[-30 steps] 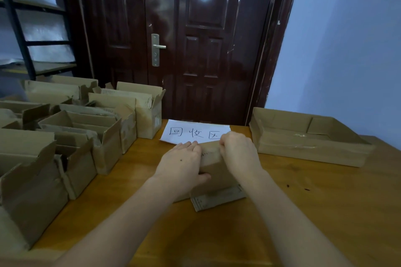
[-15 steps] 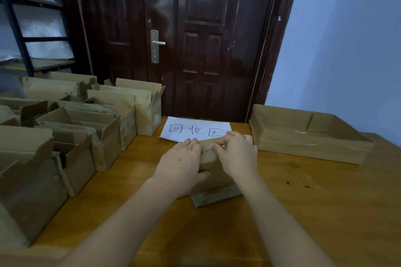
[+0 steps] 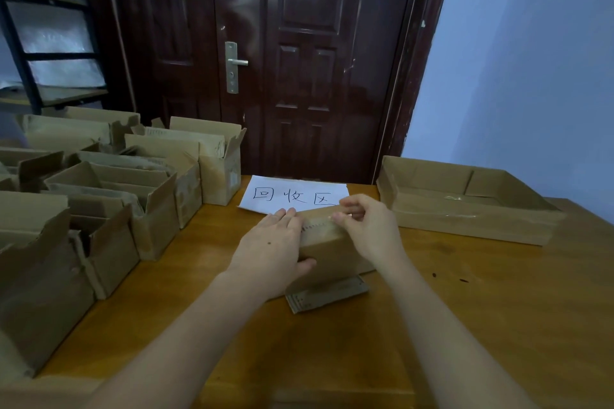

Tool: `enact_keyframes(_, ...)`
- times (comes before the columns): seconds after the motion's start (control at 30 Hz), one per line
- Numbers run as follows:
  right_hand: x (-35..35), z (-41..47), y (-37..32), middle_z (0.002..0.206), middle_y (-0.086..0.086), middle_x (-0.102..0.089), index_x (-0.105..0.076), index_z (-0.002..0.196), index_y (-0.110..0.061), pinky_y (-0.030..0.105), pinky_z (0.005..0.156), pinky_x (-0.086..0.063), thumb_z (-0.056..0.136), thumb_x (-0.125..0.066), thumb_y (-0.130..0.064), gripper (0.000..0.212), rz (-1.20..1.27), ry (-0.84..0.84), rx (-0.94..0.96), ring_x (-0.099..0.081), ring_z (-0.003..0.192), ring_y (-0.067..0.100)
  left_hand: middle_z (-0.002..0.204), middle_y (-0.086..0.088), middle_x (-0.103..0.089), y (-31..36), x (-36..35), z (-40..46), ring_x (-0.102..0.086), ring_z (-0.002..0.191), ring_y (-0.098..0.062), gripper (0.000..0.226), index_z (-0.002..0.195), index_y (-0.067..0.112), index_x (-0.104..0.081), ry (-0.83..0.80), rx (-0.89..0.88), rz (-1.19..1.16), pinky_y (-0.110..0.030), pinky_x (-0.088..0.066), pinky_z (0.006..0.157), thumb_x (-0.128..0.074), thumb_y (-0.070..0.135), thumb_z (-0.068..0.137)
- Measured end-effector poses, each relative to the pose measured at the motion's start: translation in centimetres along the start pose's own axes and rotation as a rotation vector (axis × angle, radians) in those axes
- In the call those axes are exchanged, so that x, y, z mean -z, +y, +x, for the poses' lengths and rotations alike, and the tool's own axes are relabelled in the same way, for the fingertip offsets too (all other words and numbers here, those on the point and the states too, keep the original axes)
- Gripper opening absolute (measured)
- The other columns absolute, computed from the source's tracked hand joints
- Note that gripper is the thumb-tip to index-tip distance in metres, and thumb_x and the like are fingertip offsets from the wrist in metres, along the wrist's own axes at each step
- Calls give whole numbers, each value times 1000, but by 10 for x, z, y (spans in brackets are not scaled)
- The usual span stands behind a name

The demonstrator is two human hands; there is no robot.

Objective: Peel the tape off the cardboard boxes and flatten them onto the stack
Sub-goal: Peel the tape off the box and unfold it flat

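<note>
A small closed cardboard box (image 3: 329,249) stands on the wooden table (image 3: 465,309) in front of me, one bottom flap sticking out toward me. My left hand (image 3: 272,242) lies over its left end, fingers straight on top and thumb against the near side. My right hand (image 3: 368,226) is at the box's top right, fingertips and thumb pinching at the tape (image 3: 335,216) along the top edge. The tape itself is thin and hard to make out.
Several open cardboard boxes (image 3: 143,196) crowd the table's left side. A wide low cardboard box (image 3: 465,202) sits at the right. A white paper sign (image 3: 292,194) with handwriting lies behind the small box. A dark door (image 3: 299,60) stands behind the table.
My right hand has shifted from lying over the box's right end to pinching at the top edge with its fingertips. The left hand has stayed in place.
</note>
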State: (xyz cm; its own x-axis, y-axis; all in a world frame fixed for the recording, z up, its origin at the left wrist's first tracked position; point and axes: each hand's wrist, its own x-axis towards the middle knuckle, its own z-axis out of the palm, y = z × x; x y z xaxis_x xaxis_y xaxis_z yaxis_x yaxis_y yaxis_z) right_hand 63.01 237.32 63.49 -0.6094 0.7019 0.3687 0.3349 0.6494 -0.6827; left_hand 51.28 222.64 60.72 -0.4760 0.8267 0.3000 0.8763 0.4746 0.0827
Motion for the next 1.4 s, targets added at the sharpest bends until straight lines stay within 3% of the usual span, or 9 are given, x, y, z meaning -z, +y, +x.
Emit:
enact_keyframes(0.17,-7,5,4,125,-3,-67,-76,111,-21,39,105,-44,88,-76,-38,29,60,-48,-142,-50,126,23,170,2,-23,0,1,1,-20,156,-18,88,161,26,-25,-27,-1,11,-37,-19,125,-61,66,92)
enact_keyframes(0.4,-2,12,8,104,-6,-69,-69,108,-21,26,80,-50,101,-59,-17,13,-120,154,-16,-60,94,11,169,2,-26,0,4,1,-24,155,-18,86,160,26,-27,-40,-4,16,-38,-21,124,-62,66,91)
enact_keyframes(0.5,2,10,9,97,-3,-71,-74,101,-22,37,83,-53,103,-56,-30,20,-250,-30,69,-62,93,17,166,1,-33,4,8,1,-30,152,-20,82,156,25,-33,-44,0,30,-38,-26,123,-62,65,91)
enact_keyframes(0.67,3,3,8,121,-1,-72,-66,133,-23,38,104,-49,103,-57,-25,31,-55,39,17,-63,114,17,117,3,-57,19,20,2,-46,101,-15,55,120,22,-49,-27,-7,174,-33,-41,104,-59,64,86)
enact_keyframes(0.77,0,-2,12,125,-3,-69,-62,138,-18,32,100,-51,94,-71,-27,45,218,95,-175,-62,109,9,128,-6,-57,30,21,13,-51,121,-25,69,129,15,-48,-90,-4,271,-41,-34,116,-57,68,87)
enact_keyframes(0.9,0,2,13,116,-2,-74,-76,116,-15,19,82,-48,93,-71,-31,29,217,22,-200,-65,105,9,169,-18,-17,45,11,29,-13,157,-34,103,162,7,-15,-158,-33,220,-48,-10,128,-44,77,92)
enact_keyframes(1.03,0,4,5,96,-1,-73,-75,102,-17,25,74,-48,100,-62,-30,18,-201,-14,-44,-67,93,18,172,-15,-5,53,-10,39,-2,159,-29,93,164,9,-3,-107,-49,143,-45,-1,127,-33,70,100)
enact_keyframes(1.17,4,4,14,102,3,-72,-71,104,-14,37,86,-59,98,-65,-21,10,9,24,-102,-67,95,19,173,-8,-4,36,-17,39,-3,160,-23,99,165,15,-2,-80,-85,146,-41,-1,126,-31,79,95)
enact_keyframes(1.4,9,-4,27,95,-9,-77,-80,100,-21,24,82,-58,97,-65,-22,15,260,-83,-88,-71,92,9,173,-6,-7,28,-16,40,-6,159,-22,100,165,16,-3,-65,-115,150,-40,-4,127,-31,81,93)
